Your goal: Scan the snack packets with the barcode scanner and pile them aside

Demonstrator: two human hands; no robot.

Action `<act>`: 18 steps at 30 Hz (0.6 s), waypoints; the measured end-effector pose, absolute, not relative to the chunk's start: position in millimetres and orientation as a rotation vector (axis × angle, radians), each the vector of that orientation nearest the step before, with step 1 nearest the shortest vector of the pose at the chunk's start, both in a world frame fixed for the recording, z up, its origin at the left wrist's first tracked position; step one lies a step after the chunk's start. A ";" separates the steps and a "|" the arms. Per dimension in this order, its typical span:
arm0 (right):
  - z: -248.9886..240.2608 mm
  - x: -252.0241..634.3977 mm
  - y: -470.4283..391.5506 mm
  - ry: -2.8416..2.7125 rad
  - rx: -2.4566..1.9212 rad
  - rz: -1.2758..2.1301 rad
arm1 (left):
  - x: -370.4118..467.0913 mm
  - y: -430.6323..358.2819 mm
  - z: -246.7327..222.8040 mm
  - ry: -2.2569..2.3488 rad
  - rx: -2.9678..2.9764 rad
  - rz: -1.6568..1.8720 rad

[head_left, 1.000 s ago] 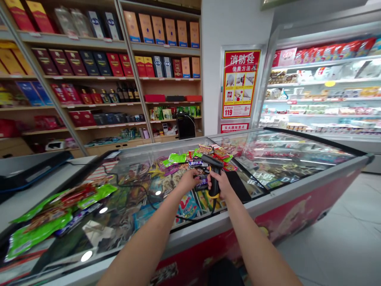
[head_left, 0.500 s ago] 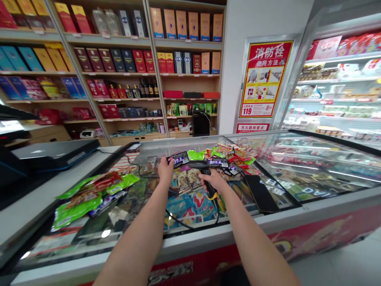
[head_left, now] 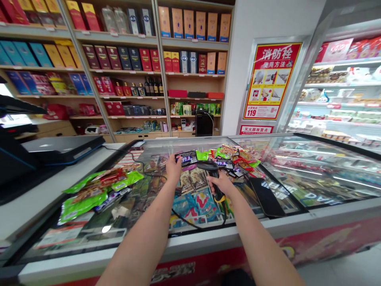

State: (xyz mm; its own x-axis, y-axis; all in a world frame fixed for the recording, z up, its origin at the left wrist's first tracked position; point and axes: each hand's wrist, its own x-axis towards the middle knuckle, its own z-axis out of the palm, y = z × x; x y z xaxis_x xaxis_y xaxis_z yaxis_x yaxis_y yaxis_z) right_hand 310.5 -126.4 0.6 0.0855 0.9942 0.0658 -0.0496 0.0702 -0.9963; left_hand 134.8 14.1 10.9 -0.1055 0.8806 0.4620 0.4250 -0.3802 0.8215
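Observation:
My left hand [head_left: 173,169] is closed on the left end of a black snack packet [head_left: 188,158] with purple and white print. A black barcode scanner [head_left: 214,178] with a yellow-trimmed handle end is gripped in my right hand [head_left: 222,183]; its head points left toward that packet. From the handle a dark cable [head_left: 190,227] loops over the glass freezer lid. Just beyond and right of the scanner lies a loose heap of snack packets [head_left: 235,159] in red, green and black. Another pile of green, red and purple packets [head_left: 95,190] rests on the glass at the left.
The glass-topped freezer [head_left: 205,235] spans the front, with bagged goods under the lid. A black phone-like slab [head_left: 266,197] lies on the glass at right. A flat scale-like device [head_left: 64,147] stands on the left counter. Shelves of boxes [head_left: 127,71] rise behind.
The whole scene has shifted slightly right as my view turned left. The scanner's head has tilted somewhat, while both hands keep their holds.

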 end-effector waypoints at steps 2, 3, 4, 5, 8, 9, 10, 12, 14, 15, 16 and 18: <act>-2.3 312.6 -125.3 -1.152 -1.170 1.125 | 135.4 12.0 12.5 1.459 1.756 1.482; -3.9 313.9 -124.8 -1.150 -1.178 1.134 | 135.6 10.5 13.3 1.477 1.759 1.472; -5.4 315.2 -124.4 -1.140 -1.184 1.147 | 135.7 8.6 14.2 1.492 1.768 1.458; -6.8 316.3 -124.0 -1.121 -1.186 1.163 | 135.9 6.4 15.1 1.505 1.782 1.439; -9.3 317.3 -122.4 -1.063 -1.147 1.234 | 135.9 -0.6 17.0 1.557 1.820 1.369; -9.4 316.4 -121.6 -1.048 -1.121 1.254 | 135.2 -2.5 17.3 1.577 1.822 1.353; -9.1 314.7 -120.6 -1.036 -1.097 1.273 | 133.6 -4.1 17.6 1.597 1.813 1.349; -6.9 308.2 -118.0 -1.025 -1.066 1.301 | 126.9 -5.9 18.4 1.625 1.782 1.373; -3.1 297.3 -114.8 -1.035 -1.056 1.320 | 114.2 -6.5 20.2 1.642 1.747 1.417; -0.8 290.2 -113.0 -1.046 -1.052 1.336 | 105.3 -6.4 21.6 1.652 1.731 1.443; 1.8 281.9 -110.8 -1.057 -1.045 1.354 | 94.7 -6.3 23.3 1.667 1.715 1.470; 6.9 262.2 -106.0 -1.076 -1.023 1.395 | 68.8 -5.9 27.2 1.719 1.677 1.527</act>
